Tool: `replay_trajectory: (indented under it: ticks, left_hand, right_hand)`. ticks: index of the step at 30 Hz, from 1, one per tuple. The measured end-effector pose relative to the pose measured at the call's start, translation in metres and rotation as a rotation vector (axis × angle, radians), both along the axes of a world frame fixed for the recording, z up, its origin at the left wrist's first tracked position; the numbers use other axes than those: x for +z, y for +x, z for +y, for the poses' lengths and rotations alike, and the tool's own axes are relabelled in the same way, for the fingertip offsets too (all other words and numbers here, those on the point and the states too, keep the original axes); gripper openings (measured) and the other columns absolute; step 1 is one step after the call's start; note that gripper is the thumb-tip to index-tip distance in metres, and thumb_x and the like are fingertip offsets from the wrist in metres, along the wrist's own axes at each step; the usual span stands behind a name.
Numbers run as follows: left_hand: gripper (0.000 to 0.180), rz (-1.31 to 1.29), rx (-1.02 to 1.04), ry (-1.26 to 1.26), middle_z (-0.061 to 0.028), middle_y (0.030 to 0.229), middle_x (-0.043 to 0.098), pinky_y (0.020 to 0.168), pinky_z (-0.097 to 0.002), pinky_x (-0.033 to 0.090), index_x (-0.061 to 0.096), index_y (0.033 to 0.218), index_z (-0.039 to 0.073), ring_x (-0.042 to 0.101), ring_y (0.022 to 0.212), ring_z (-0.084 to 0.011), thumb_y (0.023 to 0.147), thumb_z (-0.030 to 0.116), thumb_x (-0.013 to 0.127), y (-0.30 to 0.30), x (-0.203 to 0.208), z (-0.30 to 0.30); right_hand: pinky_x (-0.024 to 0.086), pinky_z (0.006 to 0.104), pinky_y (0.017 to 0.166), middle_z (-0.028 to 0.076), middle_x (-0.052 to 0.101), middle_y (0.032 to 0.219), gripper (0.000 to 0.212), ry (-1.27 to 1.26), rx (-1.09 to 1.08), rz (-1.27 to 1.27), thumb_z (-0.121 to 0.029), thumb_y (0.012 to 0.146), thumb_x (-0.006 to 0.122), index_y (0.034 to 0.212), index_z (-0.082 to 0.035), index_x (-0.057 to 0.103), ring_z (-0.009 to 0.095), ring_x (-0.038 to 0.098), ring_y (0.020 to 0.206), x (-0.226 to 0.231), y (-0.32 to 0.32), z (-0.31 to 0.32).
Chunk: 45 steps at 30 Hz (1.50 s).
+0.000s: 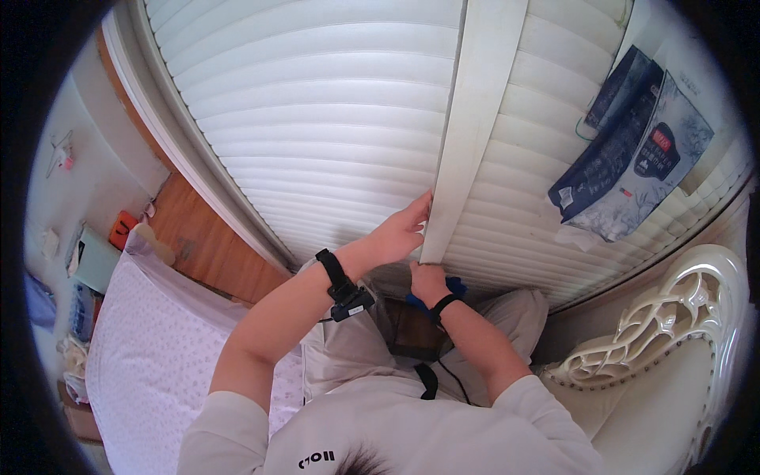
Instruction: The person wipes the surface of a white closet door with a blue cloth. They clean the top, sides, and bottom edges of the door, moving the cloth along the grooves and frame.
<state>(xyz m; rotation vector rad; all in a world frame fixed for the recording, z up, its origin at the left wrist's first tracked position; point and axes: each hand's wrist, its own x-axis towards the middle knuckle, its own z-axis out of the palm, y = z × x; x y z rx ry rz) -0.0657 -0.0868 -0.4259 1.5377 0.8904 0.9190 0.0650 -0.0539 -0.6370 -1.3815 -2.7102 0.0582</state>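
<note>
Before me stands a white louvred sliding door (332, 103) beside a second louvred panel (546, 119), with a flat upright strip (475, 103) between them. Against the left edge of that strip rests my left hand (402, 231), its fingers stretched out and nothing seen in them. My right hand (429, 283) is at the low end of the strip, its fingers curled; what they hold, if anything, is hidden. A bunched blue thing (454, 286) shows just behind the right wrist, too covered to name. Black straps circle both wrists, the left one with a small black device (350, 304).
On the right panel hangs a blue and grey printed bag (633, 158). A cream carved chair (657, 372) stands close at my right. To my left lies a bed with a pale patterned cover (166, 356), and beyond it is wooden floor (210, 241).
</note>
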Motion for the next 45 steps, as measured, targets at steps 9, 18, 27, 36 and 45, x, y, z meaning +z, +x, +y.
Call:
replay_trajectory:
  ticks: [9,18,27,36,45]
  left_hand:
    - [0.087,0.048,-0.030,0.043,-0.0053,0.150,0.028,0.108,-0.0385,0.027,0.010,0.150,0.018,0.026,0.138,-0.0220,0.074,-0.010,0.041,0.003,-0.007,-0.001]
    - [0.054,0.451,0.228,0.232,-0.0169,0.139,0.042,0.106,-0.0388,0.031,0.043,0.134,0.008,0.037,0.131,-0.0312,0.081,0.000,0.051,-0.056,-0.084,-0.051]
    - [0.049,0.622,0.409,0.630,-0.0151,0.115,0.056,0.103,-0.0439,0.033,0.055,0.120,0.011,0.049,0.113,-0.0345,0.073,0.008,0.069,-0.047,-0.063,-0.111]
    - [0.030,0.663,0.401,0.459,-0.0123,0.101,0.054,0.091,-0.0407,0.036,0.062,0.090,0.005,0.050,0.098,-0.0314,0.068,0.016,0.078,-0.081,-0.105,-0.126]
    - [0.026,0.508,0.624,0.322,-0.0143,0.113,0.049,0.089,-0.0369,0.043,0.061,0.090,0.005,0.050,0.106,-0.0313,0.074,0.021,0.075,-0.109,-0.118,-0.109]
  right_hand:
    - [0.051,0.0473,0.074,0.018,0.066,0.092,0.030,-0.282,-0.139,0.092,-0.019,0.079,0.056,0.107,-0.009,0.060,0.037,0.064,0.088,0.014,0.008,0.001]
    - [0.047,0.0394,0.080,0.018,0.062,0.099,0.034,-0.376,0.075,0.892,-0.003,0.084,0.056,0.116,-0.009,0.049,0.031,0.061,0.093,0.088,0.025,-0.035]
    - [0.047,0.0349,0.087,0.011,0.062,0.103,0.035,-0.524,0.324,1.033,0.000,0.079,0.065,0.112,-0.005,0.053,0.025,0.060,0.098,0.153,0.034,-0.070]
    - [0.047,0.0340,0.079,0.011,0.062,0.099,0.024,-0.341,0.442,0.713,-0.002,0.077,0.068,0.099,-0.006,0.062,0.026,0.059,0.091,0.173,0.033,-0.081]
    - [0.046,0.0370,0.082,0.012,0.060,0.092,0.016,-0.523,0.376,0.773,-0.004,0.077,0.065,0.092,-0.004,0.060,0.030,0.058,0.092,0.127,0.007,-0.043]
